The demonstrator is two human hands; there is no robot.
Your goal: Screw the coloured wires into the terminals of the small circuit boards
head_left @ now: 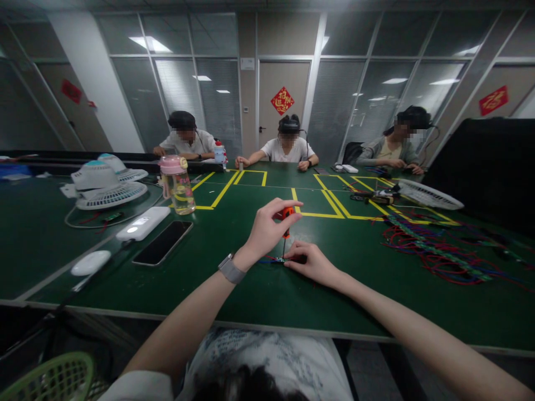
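Observation:
My left hand (270, 225) is closed around the orange and black handle of a screwdriver (286, 218), which stands upright with its thin shaft pointing down. The tip meets a small circuit board (279, 260) lying on the green table (234, 295). With fingers pinched at the board's right side, my right hand (309, 260) holds it against the tabletop. Red and blue wires run from the board, partly hidden by my hands. Whether a screw sits under the tip is too small to tell.
To the left are a phone (164, 243), a white power bank (143, 223), a pink-lidded bottle (178, 186) and white fans (111, 186). A heap of wired circuit boards (434, 248) lies on the right. Yellow tape (321, 215) marks the table; several people sit across it.

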